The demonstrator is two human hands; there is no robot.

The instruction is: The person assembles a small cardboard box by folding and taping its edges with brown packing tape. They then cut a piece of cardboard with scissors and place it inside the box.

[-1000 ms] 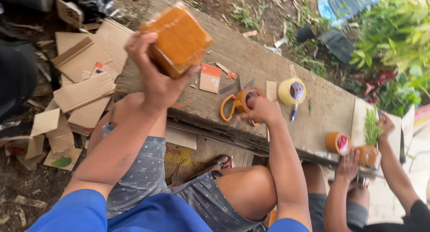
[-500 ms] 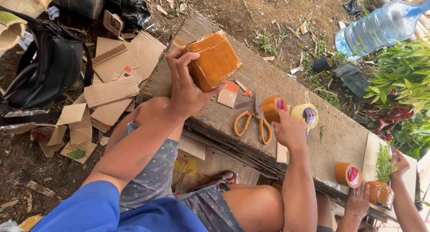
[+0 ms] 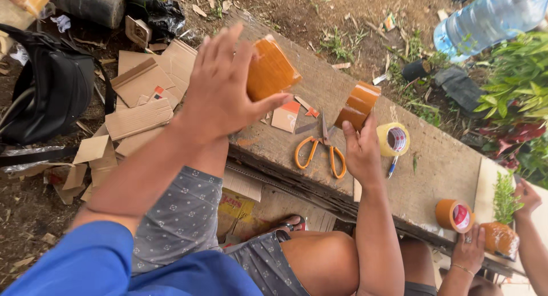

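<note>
Above the far left of the bench (image 3: 445, 164), the left hand (image 3: 220, 87) clasps a taped parcel (image 3: 270, 69), seemingly light, stiff and slick, best gripped by its edges, while the right hand (image 3: 361, 150) holds a brown tape roll (image 3: 358, 105) beyond the scissors (image 3: 321, 150).

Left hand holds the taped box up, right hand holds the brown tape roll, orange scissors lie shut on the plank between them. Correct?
Not quite: the head view shows the scissors lying open on the plank, blades spread, not shut. The rest holds: the left hand holds the taped box up, and the right hand holds the brown tape roll.
</note>
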